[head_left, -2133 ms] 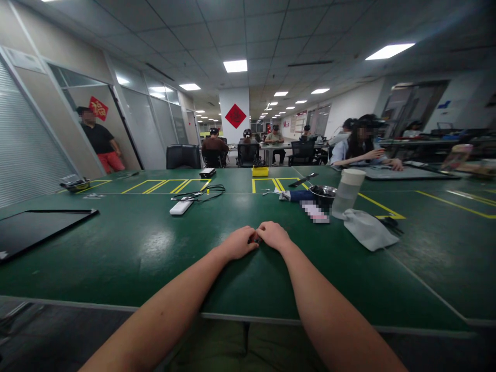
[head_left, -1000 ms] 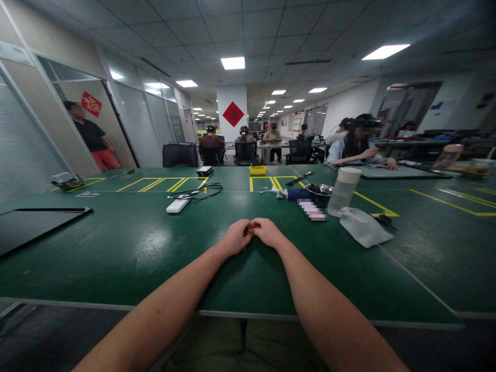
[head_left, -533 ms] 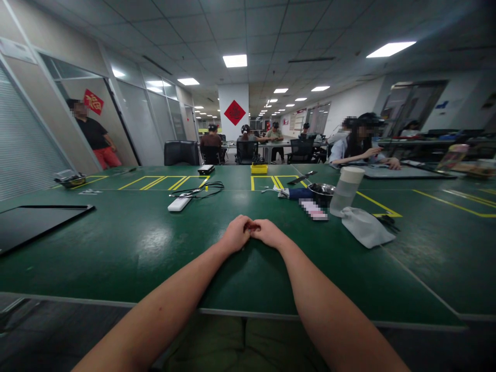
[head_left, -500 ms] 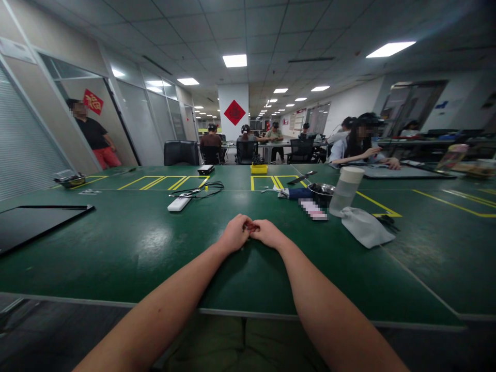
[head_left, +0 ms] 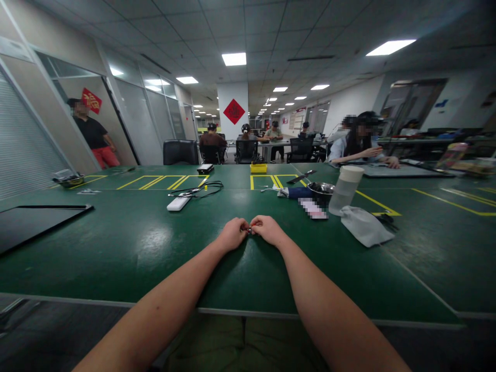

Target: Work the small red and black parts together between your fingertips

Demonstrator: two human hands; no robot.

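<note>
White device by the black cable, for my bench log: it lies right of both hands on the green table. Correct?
Not quite: the head view shows the white device left of the left hand and right hand. It does lie on the green table.

Fingers [head_left: 257, 226] now slightly apart
</note>
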